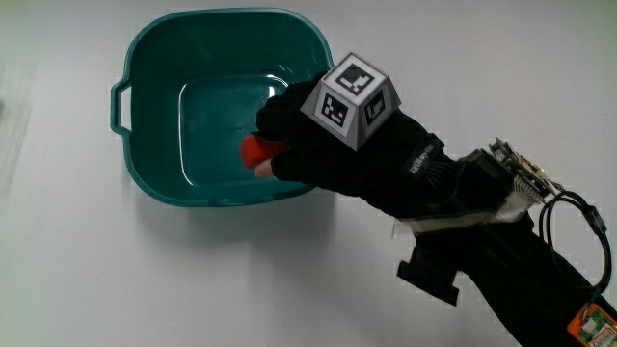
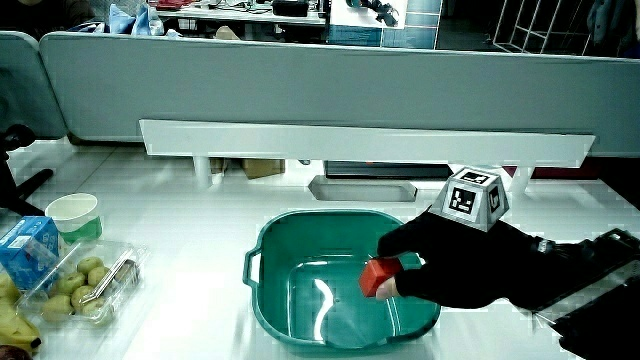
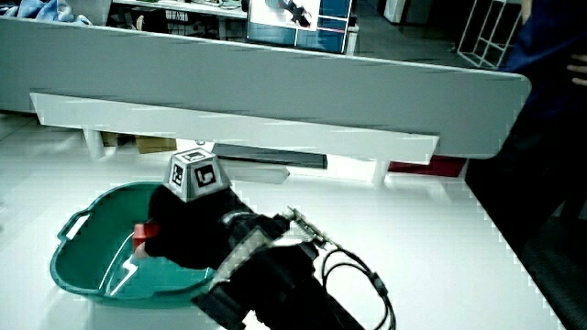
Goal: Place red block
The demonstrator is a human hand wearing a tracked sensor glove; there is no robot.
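A teal plastic basin (image 1: 154,58) (image 2: 270,255) (image 3: 78,266) with a side handle stands on the white table. The hand (image 1: 289,140) (image 2: 420,265) (image 3: 179,225), in a black glove with a patterned cube on its back, reaches over the basin's rim into it. Its fingers are curled around a small red block (image 1: 256,154) (image 2: 378,277) (image 3: 140,236), held above the basin's floor inside the walls. Most of the block is covered by the fingers in the main view.
In a side view a clear tray of kiwis (image 2: 85,285), a blue carton (image 2: 25,245) and a paper cup (image 2: 75,215) stand at the table's edge beside the basin. A low grey partition (image 2: 330,90) with a white shelf (image 2: 370,145) bounds the table.
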